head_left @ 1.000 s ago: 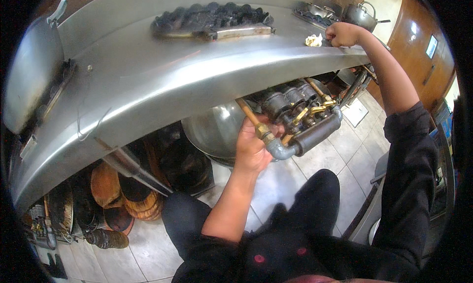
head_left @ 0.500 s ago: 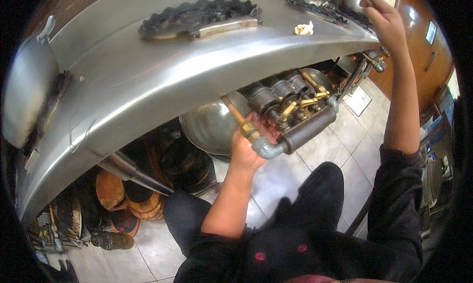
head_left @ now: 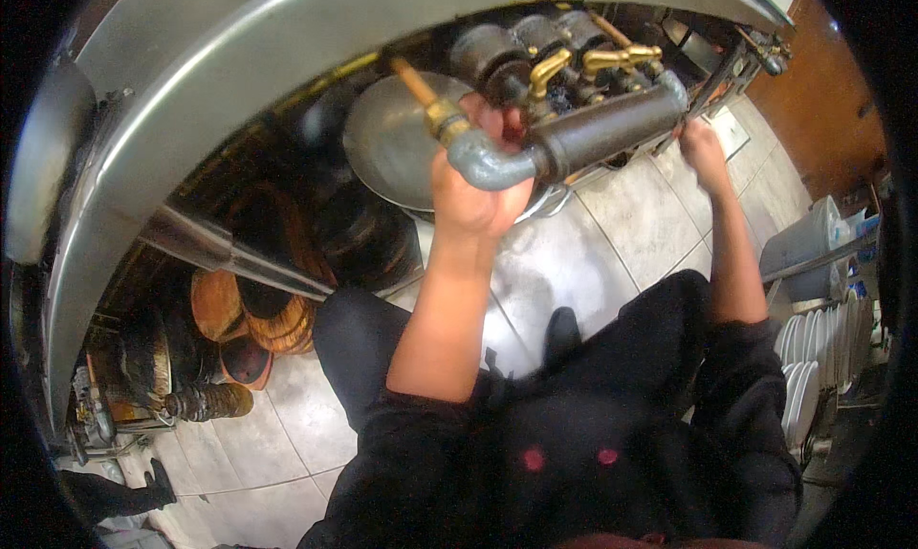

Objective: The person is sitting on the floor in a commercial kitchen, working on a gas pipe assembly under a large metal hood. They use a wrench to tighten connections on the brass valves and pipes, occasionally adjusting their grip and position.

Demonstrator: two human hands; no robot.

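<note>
A dark gas pipe (head_left: 607, 128) with grey elbows and brass valves (head_left: 550, 71) runs below the stove's front edge. Beneath its near elbow is my left hand (head_left: 473, 200), its fingers curled up behind the pipe and partly hidden by it. Close to the pipe's far right end, my right hand (head_left: 705, 155) is closed, with its fingertips near the pipe; whatever they hold is too small or hidden to make out. Several round black burners (head_left: 488, 52) stand behind the valves. A copper tube (head_left: 413, 82) joins a brass fitting at the near elbow.
The steel stove edge (head_left: 191, 80) curves overhead. A large metal bowl (head_left: 387, 147) sits behind my left hand, with wooden boards (head_left: 218, 305) at the lower left. Stacked white plates (head_left: 813, 348) and a grey tub (head_left: 798, 252) are at the right, above the tiled floor (head_left: 612, 214).
My right hand has come down from above the stove top to the pipe's far end. My left hand stays by the near elbow. The view has tilted downward.
</note>
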